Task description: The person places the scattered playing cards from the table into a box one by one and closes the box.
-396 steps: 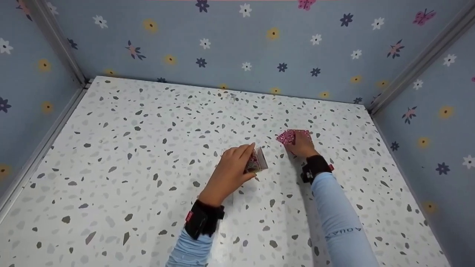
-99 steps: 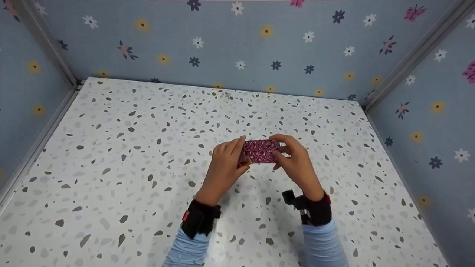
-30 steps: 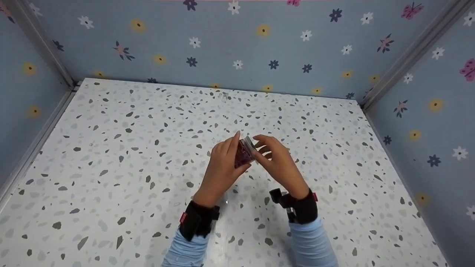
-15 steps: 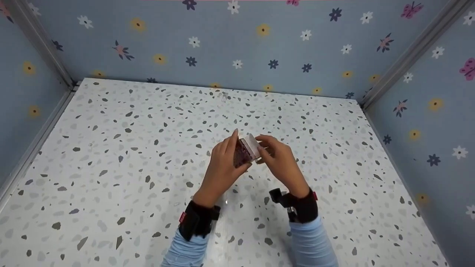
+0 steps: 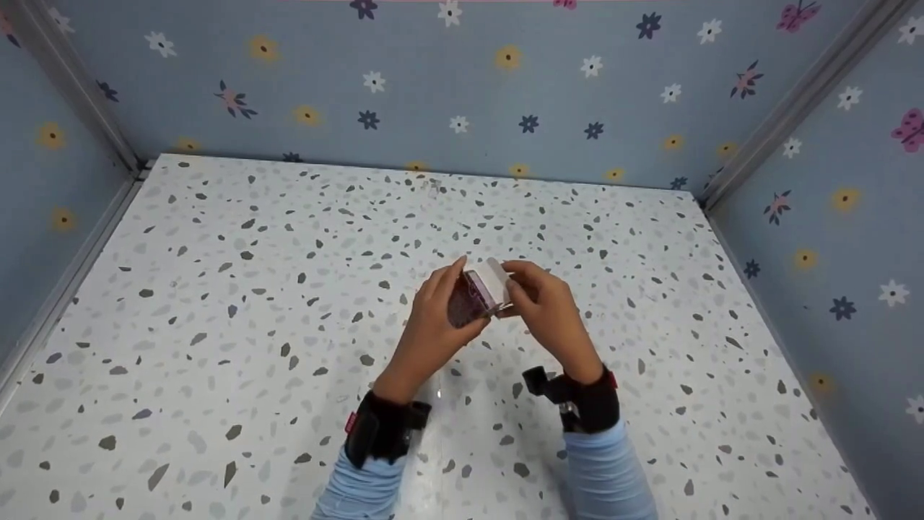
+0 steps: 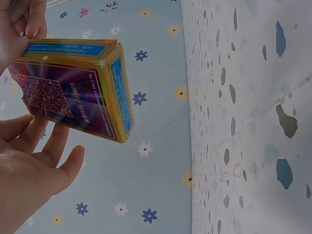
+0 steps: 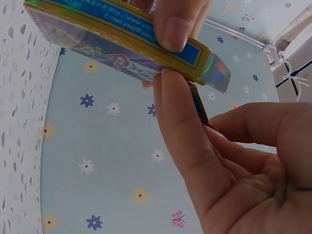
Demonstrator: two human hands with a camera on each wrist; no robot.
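Observation:
My left hand (image 5: 427, 328) grips a gold-edged playing card box (image 5: 469, 302) above the table, fingers along its far side and thumb at the near side. My right hand (image 5: 552, 318) pinches at the raised pale flap (image 5: 492, 280) at the box's right end. In the left wrist view, the box (image 6: 73, 90) shows a purple, shiny printed face. Up close in the right wrist view, a small silvery side flap (image 7: 218, 73) sticks out of the box's end, and the right thumb presses close beside it. The inside of the box is hidden.
Below the hands lies a white speckled tabletop (image 5: 289, 404). Blue flowered panels (image 5: 404, 87) rise behind it and on both sides, joined by grey metal corner posts (image 5: 801, 108). A white cable (image 7: 295, 78) hangs at the right wrist view's edge.
Earlier, my right hand held pink-patterned cards on the table, then at the box's mouth. The cards are now out of sight, and the right fingers are at the flap, which has tilted.

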